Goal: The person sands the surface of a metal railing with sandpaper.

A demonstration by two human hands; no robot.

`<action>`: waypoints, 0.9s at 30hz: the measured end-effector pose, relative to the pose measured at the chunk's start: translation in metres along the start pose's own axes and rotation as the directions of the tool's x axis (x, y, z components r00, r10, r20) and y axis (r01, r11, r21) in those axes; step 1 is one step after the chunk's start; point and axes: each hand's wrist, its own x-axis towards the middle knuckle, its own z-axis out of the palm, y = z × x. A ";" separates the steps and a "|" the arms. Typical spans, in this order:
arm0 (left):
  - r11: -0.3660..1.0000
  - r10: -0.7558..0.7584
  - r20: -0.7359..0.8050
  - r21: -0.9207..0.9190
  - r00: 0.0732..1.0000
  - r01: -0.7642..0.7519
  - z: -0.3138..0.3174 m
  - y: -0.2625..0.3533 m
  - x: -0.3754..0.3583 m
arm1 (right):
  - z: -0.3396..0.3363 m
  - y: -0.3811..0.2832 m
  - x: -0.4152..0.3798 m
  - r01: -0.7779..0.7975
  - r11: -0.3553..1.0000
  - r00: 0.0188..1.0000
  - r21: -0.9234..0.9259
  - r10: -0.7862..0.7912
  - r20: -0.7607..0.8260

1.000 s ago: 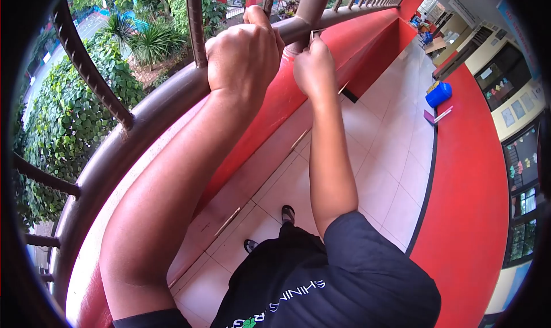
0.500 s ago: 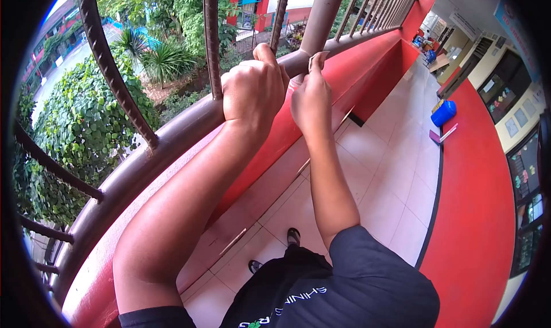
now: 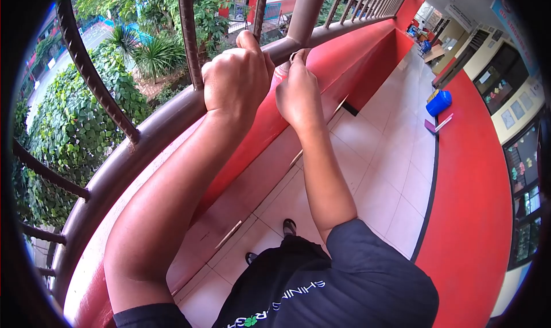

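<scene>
The left hand [image 3: 236, 81] is curled over the brown rail [image 3: 143, 146] and grips it, right beside a thin bar [image 3: 189, 35]. The right hand [image 3: 298, 95] is near it, with bent fingers pinching a small thin thing [image 3: 293, 57] by the bottom of the thick post [image 3: 308, 12]. The hand hides most of that small thing, so I cannot tell what it is. The red wall [image 3: 333, 64] is under the rail

You stand in an open-sided corridor [image 3: 396, 121] that looks like a school's. On your left, a barred railing [image 3: 166, 117] borders greenery [image 3: 74, 138]; on your right, colourful cut-outs [image 3: 521, 167] decorate dark windows [image 3: 499, 78] beyond the tiled floor [image 3: 373, 173].
</scene>
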 end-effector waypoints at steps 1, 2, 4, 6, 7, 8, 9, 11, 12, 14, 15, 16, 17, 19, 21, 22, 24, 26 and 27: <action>1.000 -0.001 -0.002 -0.003 1.000 0.001 0.001 0.000 0.001 | 0.001 0.000 0.004 -0.011 1.000 0.999 -0.005 0.011 -0.038; 1.000 -0.003 -0.001 -0.006 1.000 0.003 0.001 0.000 0.001 | 0.002 0.000 0.008 -0.023 1.000 0.997 -0.011 0.022 -0.072; 1.000 -0.006 0.039 -0.012 0.999 0.006 -0.002 0.001 -0.003 | -0.003 0.008 0.019 -0.046 0.999 0.997 0.017 0.047 -0.055; 1.000 -0.010 0.009 0.009 1.000 0.010 0.001 0.000 0.001 | -0.002 0.012 0.010 0.052 0.998 0.996 -0.031 -0.054 -0.071; 1.000 -0.009 -0.008 0.028 1.000 0.010 0.002 0.000 0.002 | -0.001 0.009 0.012 0.056 0.998 0.996 -0.034 -0.058 -0.066; 1.000 -0.011 0.000 0.026 1.000 0.011 0.003 0.000 0.001 | 0.001 0.008 0.011 0.052 0.998 0.995 -0.040 -0.055 -0.081; 1.000 -0.009 -0.001 0.012 1.000 0.009 0.001 -0.001 0.001 | 0.002 0.008 0.008 0.042 0.998 0.994 -0.045 -0.046 -0.096; 1.000 -0.010 0.001 -0.008 1.000 0.010 -0.002 0.000 0.000 | 0.001 0.013 0.016 0.008 1.000 0.995 0.007 -0.008 -0.102; 1.000 -0.009 0.004 -0.012 1.000 0.009 -0.001 0.000 -0.001 | -0.002 0.013 0.018 -0.013 0.998 0.994 0.060 0.019 -0.111; 1.000 -0.010 -0.008 0.005 1.000 0.010 0.002 0.000 0.002 | -0.004 0.013 0.013 0.005 0.999 0.998 0.040 -0.003 -0.057; 1.000 -0.017 -0.009 0.005 1.000 0.017 0.001 -0.001 0.005 | -0.003 0.011 0.008 0.055 0.998 0.995 0.017 -0.054 -0.081; 1.000 -0.009 -0.014 -0.006 1.000 0.009 0.000 -0.002 0.005 | -0.001 0.012 0.003 0.098 0.995 0.990 -0.008 -0.099 -0.096; 1.000 0.008 -0.012 -0.019 1.000 -0.008 0.000 -0.001 0.000 | 0.005 0.020 0.014 0.093 0.996 0.984 0.006 -0.091 -0.154; 1.000 0.004 -0.003 -0.019 1.000 -0.004 0.000 0.001 -0.003 | -0.001 0.031 0.029 -0.004 0.998 0.998 0.061 0.008 -0.067; 1.000 -0.012 -0.008 0.014 1.000 0.013 0.000 0.000 0.002 | 0.004 0.036 0.025 0.104 0.993 0.988 0.051 -0.098 -0.118; 0.999 -0.015 0.001 0.038 1.000 0.015 0.001 0.001 0.002 | 0.006 0.030 0.008 0.176 0.984 0.970 0.018 -0.170 -0.172; 1.000 -0.014 -0.013 0.017 1.000 0.015 0.002 0.001 0.001 | 0.008 0.028 0.006 0.183 0.983 0.968 0.009 -0.179 -0.175; 1.000 -0.004 0.002 0.002 1.000 0.004 -0.001 0.002 -0.002 | 0.001 0.032 0.025 0.036 0.992 0.997 0.117 -0.028 -0.072; 1.000 -0.003 -0.006 -0.007 1.000 0.003 -0.001 0.001 0.000 | 0.000 0.033 0.028 0.065 0.989 0.997 0.131 -0.058 -0.054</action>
